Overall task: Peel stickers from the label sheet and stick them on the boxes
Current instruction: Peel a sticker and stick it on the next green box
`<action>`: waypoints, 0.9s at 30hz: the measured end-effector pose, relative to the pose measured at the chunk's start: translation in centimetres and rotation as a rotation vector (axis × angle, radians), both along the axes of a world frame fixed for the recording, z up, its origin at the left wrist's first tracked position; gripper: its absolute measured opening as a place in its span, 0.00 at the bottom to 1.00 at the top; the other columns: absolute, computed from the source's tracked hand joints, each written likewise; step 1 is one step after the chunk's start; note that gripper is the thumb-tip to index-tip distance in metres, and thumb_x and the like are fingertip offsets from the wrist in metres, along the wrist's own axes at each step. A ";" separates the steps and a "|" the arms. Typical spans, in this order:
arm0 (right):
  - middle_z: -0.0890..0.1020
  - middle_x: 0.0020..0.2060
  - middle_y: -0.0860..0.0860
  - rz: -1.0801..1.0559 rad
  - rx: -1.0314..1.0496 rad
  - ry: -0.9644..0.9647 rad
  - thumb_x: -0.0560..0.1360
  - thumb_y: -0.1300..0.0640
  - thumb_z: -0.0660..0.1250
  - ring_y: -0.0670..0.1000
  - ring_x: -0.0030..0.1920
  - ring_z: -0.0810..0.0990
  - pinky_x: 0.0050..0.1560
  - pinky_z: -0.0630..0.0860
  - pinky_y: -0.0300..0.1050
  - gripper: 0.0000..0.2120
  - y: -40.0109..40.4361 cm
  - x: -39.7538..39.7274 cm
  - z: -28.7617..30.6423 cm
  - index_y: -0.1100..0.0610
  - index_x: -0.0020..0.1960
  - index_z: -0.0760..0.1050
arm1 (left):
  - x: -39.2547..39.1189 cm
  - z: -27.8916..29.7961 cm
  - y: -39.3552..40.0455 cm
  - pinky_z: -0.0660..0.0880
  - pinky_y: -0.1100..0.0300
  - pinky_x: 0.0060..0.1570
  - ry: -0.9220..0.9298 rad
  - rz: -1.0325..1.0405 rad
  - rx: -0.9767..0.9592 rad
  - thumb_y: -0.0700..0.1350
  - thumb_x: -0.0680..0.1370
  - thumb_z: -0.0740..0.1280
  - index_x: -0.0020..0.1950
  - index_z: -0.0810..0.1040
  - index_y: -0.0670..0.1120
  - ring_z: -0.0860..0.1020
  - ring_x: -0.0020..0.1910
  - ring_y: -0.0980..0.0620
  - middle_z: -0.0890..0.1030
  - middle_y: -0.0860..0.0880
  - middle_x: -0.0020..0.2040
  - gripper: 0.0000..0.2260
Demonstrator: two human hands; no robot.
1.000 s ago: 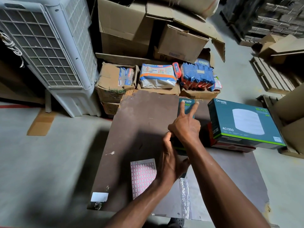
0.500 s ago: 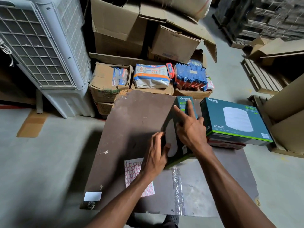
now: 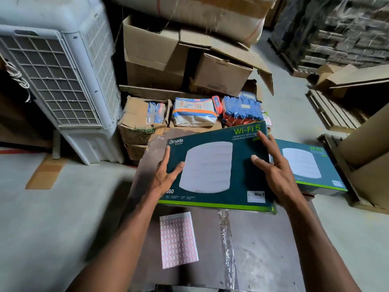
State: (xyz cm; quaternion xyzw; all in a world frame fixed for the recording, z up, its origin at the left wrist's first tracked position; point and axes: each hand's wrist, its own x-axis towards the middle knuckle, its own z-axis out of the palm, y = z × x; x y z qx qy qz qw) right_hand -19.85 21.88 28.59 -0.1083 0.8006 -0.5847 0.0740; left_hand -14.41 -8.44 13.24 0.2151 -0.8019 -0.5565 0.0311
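You hold a dark teal box with a bright green stripe along its near edge, green lettering at the top corner and a white round shape printed in the middle. The second box beside it has the same teal, green and white. Your label sheet is white with a grid of pink-red outlined rectangles. The table is dull brown-grey. Behind it, the packets are blue, and the cooler is white with a grid grille.

We count two green Wi-Fi boxes, one in front, one behind (partly hidden), one label sheet, two hands, left hand, right hand.
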 end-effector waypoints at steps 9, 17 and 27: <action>0.60 0.82 0.54 -0.048 0.447 0.085 0.85 0.49 0.61 0.50 0.82 0.55 0.80 0.53 0.46 0.29 3.0 -2.3 -4.4 0.42 0.82 0.54 | 0.6 5.8 1.7 0.68 0.50 0.70 -0.006 0.023 -0.371 0.65 0.77 0.68 0.83 0.55 0.55 0.68 0.74 0.44 0.67 0.45 0.77 0.40; 0.70 0.73 0.56 -0.142 0.463 -0.011 0.74 0.35 0.72 0.58 0.72 0.71 0.73 0.69 0.52 0.43 5.6 -3.5 -4.1 0.41 0.83 0.55 | -1.6 9.4 4.2 0.69 0.48 0.70 0.032 -0.039 -0.362 0.58 0.78 0.71 0.83 0.55 0.56 0.69 0.74 0.43 0.66 0.43 0.76 0.38; 0.75 0.72 0.48 -0.216 0.421 -0.027 0.65 0.29 0.74 0.52 0.69 0.77 0.71 0.73 0.55 0.48 17.4 -12.4 -0.8 0.38 0.80 0.61 | -10.7 11.5 14.5 0.76 0.44 0.67 0.047 -0.114 -0.214 0.63 0.68 0.74 0.82 0.55 0.58 0.74 0.70 0.47 0.73 0.49 0.75 0.47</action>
